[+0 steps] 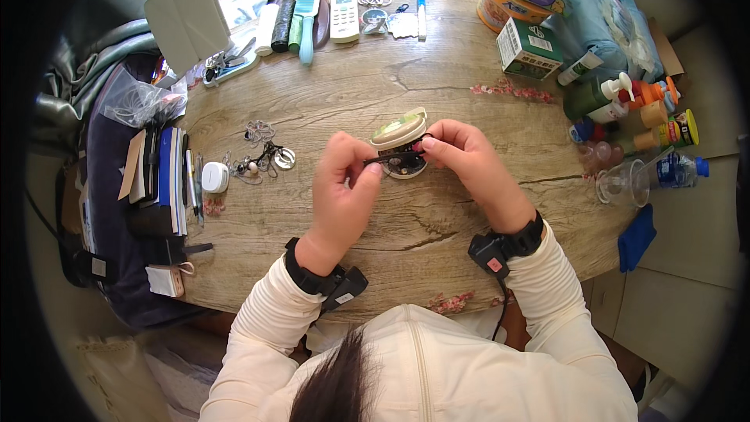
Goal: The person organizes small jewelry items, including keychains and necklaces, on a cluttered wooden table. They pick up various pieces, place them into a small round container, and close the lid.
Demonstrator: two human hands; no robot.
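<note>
A thin black elastic band (401, 156), probably a hair tie, is drawn out between my two hands over an open case. My left hand (345, 184) pinches one end between thumb and fingers. The fingertips of my right hand (471, 158) hold the other end, with a small pink-red piece beside them. Behind the band stands the raised cream-and-green lid (398, 130) of the case. Its pale base (408, 175) holds small dark items, partly covered by the band and my fingers.
Left lie tangled cords and jewellery (258, 155), a white earbud case (215, 177) and upright notebooks (170, 181). A comb (306, 23) and a remote control (344, 17) line the back. Right are a green-and-white box (529, 48), pump bottles (589, 97) and a clear plastic cup (624, 183).
</note>
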